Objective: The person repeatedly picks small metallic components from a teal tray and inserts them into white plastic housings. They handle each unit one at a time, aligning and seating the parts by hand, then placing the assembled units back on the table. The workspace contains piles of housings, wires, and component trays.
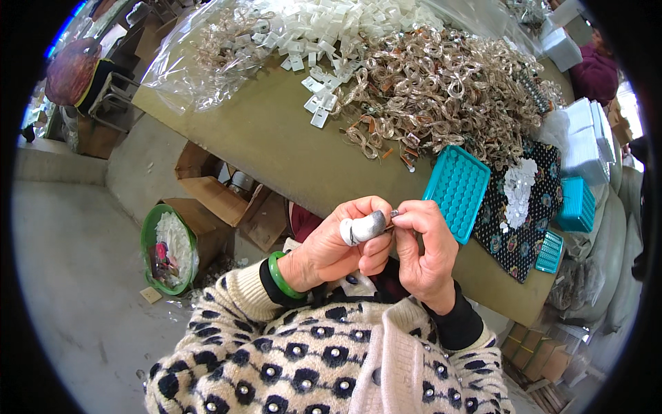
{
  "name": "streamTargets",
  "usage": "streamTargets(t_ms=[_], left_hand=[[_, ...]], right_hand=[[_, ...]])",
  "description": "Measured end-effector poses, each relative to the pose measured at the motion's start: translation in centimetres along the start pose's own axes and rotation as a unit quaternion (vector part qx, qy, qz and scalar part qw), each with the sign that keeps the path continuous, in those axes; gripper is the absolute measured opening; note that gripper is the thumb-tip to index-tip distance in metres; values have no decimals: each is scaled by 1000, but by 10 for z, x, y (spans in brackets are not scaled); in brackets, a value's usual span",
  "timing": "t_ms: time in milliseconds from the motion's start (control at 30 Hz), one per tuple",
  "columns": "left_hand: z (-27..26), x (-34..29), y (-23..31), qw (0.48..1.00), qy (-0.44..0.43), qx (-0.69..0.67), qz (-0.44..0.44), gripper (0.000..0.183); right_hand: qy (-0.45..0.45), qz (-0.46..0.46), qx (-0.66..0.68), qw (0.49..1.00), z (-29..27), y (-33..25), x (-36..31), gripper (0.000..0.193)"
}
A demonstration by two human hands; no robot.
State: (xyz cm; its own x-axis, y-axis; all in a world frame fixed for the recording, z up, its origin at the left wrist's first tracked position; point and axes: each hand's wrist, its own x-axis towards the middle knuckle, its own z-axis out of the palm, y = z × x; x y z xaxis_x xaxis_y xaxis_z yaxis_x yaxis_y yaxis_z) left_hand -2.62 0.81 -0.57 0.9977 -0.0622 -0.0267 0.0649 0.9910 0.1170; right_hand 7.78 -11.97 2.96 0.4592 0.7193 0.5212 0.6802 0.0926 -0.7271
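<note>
Indoors, a broad olive-brown table stretches across a room with a grey floor, a cardboard box and a green tub standing to its left. A heap of coiled cables covers its far side, with white plastic pieces piled to the heap's left. A teal tray lies to the right of the hands, partly beside a dark patterned cloth.

At the near edge, the right hand pinches a small dark piece between thumb and forefinger. The left hand meets it there, fingers curled together and tips at the piece; whether they clamp it cannot be told. A white finger cover, smudged grey at its tip, wraps one left digit.

The cables are clear, glossy and looped; the white pieces flat and angular; the tray dimpled in rows. A smooth green bangle circles the left wrist, against the fuzzy cream-and-black knit of a cardigan dotted with pearly beads.
</note>
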Motion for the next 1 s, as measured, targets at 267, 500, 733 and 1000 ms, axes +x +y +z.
streamTargets(t_ms=[267,500,733,1000], left_hand=[[4,2,29,980,47,189,34,19],[-20,40,120,262,264,872,318,17],[-35,40,116,199,262,871,364,16],[-1,24,85,463,116,798,368,23]], right_hand=[[-22,3,-3,1000,-1,1,4,18],[3,134,99,986,4,6,-5,14],[-24,153,71,985,2,5,-5,14],[-10,51,107,993,-3,6,13,10]])
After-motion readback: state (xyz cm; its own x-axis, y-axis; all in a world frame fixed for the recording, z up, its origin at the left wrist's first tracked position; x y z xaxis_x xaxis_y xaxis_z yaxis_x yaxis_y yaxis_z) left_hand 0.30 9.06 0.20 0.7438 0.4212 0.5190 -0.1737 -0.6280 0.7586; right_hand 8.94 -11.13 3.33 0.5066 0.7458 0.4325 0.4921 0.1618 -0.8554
